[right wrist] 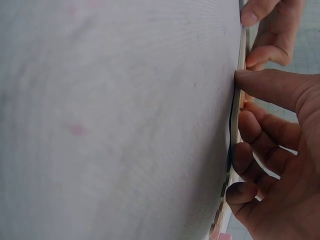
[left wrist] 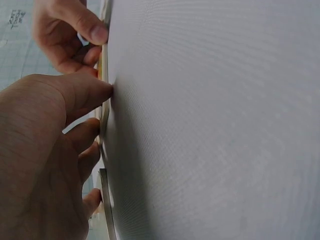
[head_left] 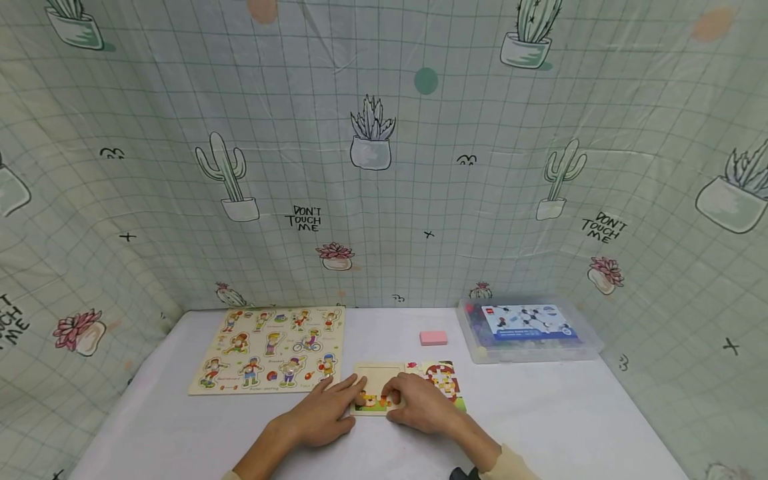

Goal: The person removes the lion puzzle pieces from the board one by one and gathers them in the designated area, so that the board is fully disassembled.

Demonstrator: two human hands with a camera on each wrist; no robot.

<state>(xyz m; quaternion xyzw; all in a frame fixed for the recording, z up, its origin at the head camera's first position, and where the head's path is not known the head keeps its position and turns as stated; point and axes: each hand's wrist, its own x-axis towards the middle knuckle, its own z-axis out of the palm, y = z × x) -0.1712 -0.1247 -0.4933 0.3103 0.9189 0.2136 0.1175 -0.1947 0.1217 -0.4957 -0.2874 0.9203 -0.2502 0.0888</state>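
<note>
A small wooden puzzle tray (head_left: 378, 372) lies flat on the table, with yellow, orange and green picture pieces (head_left: 368, 402) along its lower part. My left hand (head_left: 323, 415), fingers spread, rests on the tray's left side, its thumb near the front edge. From the right, my right hand (head_left: 425, 403) bends its fingers over the tray and pinches a small orange puzzle piece (head_left: 385, 402), which the fingertips partly hide. Beside that hand lie joined jigsaw pieces (head_left: 445, 379) with a brown and yellow picture, partly covered by it.
A large wooden puzzle board (head_left: 276, 350) with figures of children lies at the left. Behind the tray is a pink block (head_left: 433, 338). A clear plastic case (head_left: 528, 331) with a blue and white label stands at the back right, and a patterned curtain (head_left: 396, 200) rises behind the table.
</note>
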